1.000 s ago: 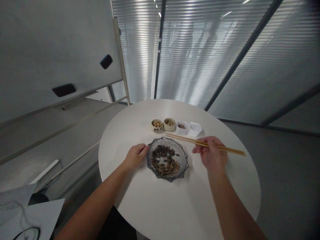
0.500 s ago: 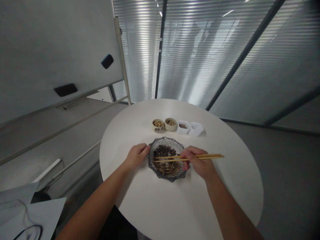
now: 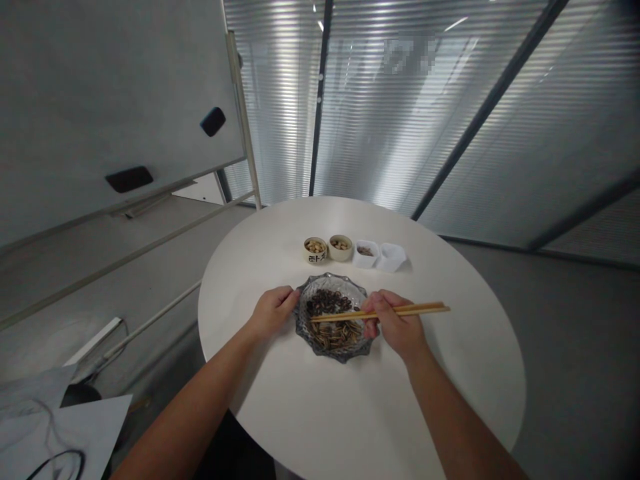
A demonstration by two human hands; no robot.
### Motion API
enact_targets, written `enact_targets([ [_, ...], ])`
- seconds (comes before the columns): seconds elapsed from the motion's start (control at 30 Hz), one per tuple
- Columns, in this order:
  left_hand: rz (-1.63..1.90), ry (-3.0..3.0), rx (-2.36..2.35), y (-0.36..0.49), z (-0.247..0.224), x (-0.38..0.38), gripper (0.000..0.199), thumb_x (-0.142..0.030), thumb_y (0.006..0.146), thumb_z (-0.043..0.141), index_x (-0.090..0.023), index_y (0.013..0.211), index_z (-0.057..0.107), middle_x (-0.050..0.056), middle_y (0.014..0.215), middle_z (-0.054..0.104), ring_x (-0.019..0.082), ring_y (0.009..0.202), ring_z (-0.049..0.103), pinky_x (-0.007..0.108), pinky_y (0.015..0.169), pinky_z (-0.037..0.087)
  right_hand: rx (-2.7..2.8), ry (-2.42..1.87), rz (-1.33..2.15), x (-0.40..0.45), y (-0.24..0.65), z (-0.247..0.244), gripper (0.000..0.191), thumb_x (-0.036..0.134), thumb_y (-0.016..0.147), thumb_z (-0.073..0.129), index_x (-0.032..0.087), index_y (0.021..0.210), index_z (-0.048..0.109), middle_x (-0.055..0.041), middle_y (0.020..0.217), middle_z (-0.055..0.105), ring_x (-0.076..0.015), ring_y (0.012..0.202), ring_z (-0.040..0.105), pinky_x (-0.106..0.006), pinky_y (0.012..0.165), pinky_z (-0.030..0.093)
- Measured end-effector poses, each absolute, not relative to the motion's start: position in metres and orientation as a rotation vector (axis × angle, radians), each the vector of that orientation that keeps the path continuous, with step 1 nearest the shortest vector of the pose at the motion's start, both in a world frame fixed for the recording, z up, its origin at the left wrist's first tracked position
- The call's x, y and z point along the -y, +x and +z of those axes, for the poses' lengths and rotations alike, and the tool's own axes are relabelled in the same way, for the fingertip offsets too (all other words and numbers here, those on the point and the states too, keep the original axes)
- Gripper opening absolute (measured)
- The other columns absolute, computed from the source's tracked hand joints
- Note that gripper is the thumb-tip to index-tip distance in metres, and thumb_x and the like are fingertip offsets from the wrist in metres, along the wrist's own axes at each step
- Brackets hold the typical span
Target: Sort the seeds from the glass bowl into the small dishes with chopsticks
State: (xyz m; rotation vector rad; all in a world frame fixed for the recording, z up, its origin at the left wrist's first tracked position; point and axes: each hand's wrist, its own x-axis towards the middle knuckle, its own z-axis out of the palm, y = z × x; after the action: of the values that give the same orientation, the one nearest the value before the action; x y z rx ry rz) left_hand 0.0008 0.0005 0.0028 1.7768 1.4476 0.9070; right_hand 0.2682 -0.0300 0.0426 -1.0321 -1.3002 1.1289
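Note:
A scalloped glass bowl (image 3: 320,348) rests on the white round table (image 3: 370,413). Inside it, dark seeds (image 3: 327,301) lie toward the far side and striped brown seeds (image 3: 340,335) toward the near side. My left hand (image 3: 274,308) grips the bowl's left rim, thumb on top. In my right hand (image 3: 397,321) is a pair of wooden chopsticks (image 3: 425,309), held over the bowl's right rim. Their tips are close together among the seeds at the left of the bowl. Whether they pinch a seed is too small to tell.
Behind the bowl stand two small round bowls, the left one (image 3: 315,257) and the right one (image 3: 341,253), both with pale pieces inside. Beside them are two white square dishes, one (image 3: 367,262) holding small bits, the other (image 3: 393,259) tilted. A whiteboard (image 3: 120,100) stands left.
The chopstick tips have come together from slightly apart, and the chopsticks now slant a little more. My left hand keeps its place on the bowl's rim.

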Motion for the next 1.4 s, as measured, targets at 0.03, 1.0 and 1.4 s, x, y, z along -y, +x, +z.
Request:
enact_targets([
  [0.03,0.907,1.780,-1.449,0.001,0.003,0.000,0.047,-0.054,0.096,0.044,-0.020,0.063,0.046,-0.002,0.063,0.044,0.013,0.063,0.041,0.026,0.058,0.031,1.260,-1.023,1.131,0.029,0.267,0.043,0.045,0.057,0.090,0.067,0.019,0.066,0.065,0.0021,0.043,0.057,-0.0130,0.031,0.052,-0.025,0.034,0.047],
  [1.0,0.911,1.775,-1.469,0.002,0.004,0.000,0.046,-0.053,0.095,0.045,-0.020,0.063,0.047,-0.002,0.062,0.046,0.013,0.063,0.042,0.026,0.059,0.032,0.596,-0.984,0.537,-0.054,0.340,0.020,0.036,0.051,0.090,0.062,0.021,0.070,0.054,0.0049,0.049,0.057,-0.0109,0.037,0.054,-0.027,0.045,0.059],
  [1.4,0.897,1.774,-1.463,0.001,0.001,-0.001,0.047,-0.054,0.095,0.044,-0.020,0.064,0.047,-0.002,0.063,0.046,0.013,0.064,0.042,0.026,0.059,0.032,0.821,-0.980,0.482,-0.033,0.324,0.034,0.026,0.040,0.084,0.073,0.017,0.078,0.063,0.0036,0.056,0.064,-0.0127,0.043,0.063,-0.028,0.051,0.060],
])
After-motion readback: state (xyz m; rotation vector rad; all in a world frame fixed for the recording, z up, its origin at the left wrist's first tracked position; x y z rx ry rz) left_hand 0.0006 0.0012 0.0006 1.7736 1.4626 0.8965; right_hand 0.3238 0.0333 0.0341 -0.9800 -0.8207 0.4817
